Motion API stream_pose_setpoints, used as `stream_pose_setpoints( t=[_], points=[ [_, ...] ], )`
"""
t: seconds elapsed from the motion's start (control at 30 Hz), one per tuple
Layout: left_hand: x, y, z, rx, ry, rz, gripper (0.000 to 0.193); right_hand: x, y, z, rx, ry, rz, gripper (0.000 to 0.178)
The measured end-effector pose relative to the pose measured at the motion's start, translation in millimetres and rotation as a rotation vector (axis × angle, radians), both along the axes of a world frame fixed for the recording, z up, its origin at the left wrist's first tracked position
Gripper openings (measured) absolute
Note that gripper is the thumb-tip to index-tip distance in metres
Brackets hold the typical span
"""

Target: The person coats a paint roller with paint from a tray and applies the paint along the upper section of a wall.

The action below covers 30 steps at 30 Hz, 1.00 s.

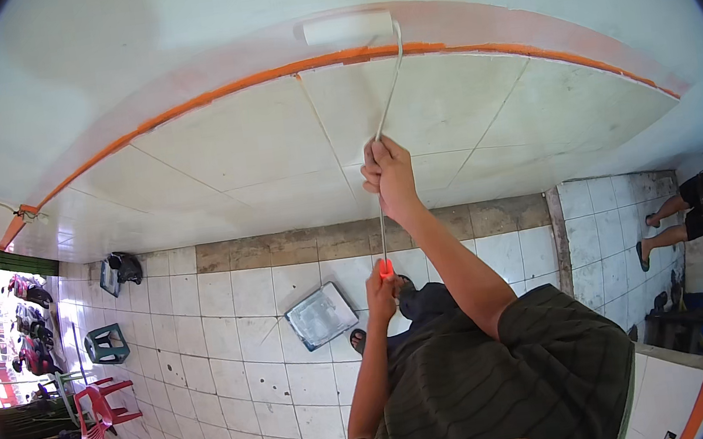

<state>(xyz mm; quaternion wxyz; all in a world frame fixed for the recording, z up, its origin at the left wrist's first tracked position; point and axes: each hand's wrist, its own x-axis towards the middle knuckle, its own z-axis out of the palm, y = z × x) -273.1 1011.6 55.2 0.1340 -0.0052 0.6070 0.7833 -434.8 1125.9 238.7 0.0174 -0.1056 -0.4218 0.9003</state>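
Note:
A long-handled paint roller (389, 96) reaches from my hands up to the wall. Its white roller sleeve (348, 28) lies against a pinkish band of wall just above an orange stripe (230, 87). My left hand (381, 293) is closed round the orange-red grip at the lower end. Farther up, my right hand (389, 171) is closed round the thin metal rod. A paint tray (321, 315) with whitish paint in it rests on the floor tiles, left of my feet.
Pale wall tiles (271, 133) cover the wall below the stripe. At left stand a green stool (107, 345) and a red plastic chair (107, 406); a dark bag (124, 267) lies by the wall. Another person (701, 207) is at the far right.

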Motion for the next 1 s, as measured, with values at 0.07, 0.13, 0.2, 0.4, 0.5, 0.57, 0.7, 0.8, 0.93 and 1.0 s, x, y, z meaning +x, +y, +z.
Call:
stream_pose_setpoints(
  t=[0.07, 0.13, 0.2, 0.4, 0.5, 0.57, 0.7, 0.8, 0.93, 1.0],
  points=[
    [-14, -5, 1, -0.042, 0.017, 0.012, 0.026, -7, 1, 10, -0.045, 0.094, 0.039, 0.024],
    [-19, -7, 0, 0.033, 0.051, 0.013, 0.024, -9, 1, 14, -0.031, 0.126, 0.05, 0.024],
    [-14, -5, -4, 0.009, 0.057, 0.012, 0.027, -6, 0, 10, -0.038, 0.068, 0.031, 0.023],
    [18, 6, -16, 0.061, -0.091, -0.04, 0.036, 13, -3, -16, 0.013, -0.143, -0.046, 0.024],
    [9, 3, -11, 0.021, 0.0, 0.018, 0.031, 6, -2, -8, 0.005, -0.042, -0.002, 0.024],
    [-9, -4, -2, -0.069, 0.064, 0.014, 0.032, -2, -4, 6, -0.034, 0.005, -0.005, 0.023],
    [-28, -10, 17, 0.07, 0.079, 0.024, 0.032, -7, -5, 35, -0.054, 0.134, 0.011, 0.022],
    [-25, -4, 21, 0.055, 0.123, 0.003, 0.044, 6, 4, 40, -0.037, 0.205, -0.004, 0.026],
    [-1, 17, 9, -0.066, 0.127, -0.044, 0.043, 29, 23, 17, -0.013, 0.094, -0.078, 0.024],
    [12, 29, 0, -0.076, 0.008, -0.143, 0.037, 35, 36, 1, -0.022, 0.076, -0.105, 0.022]
  ],
)
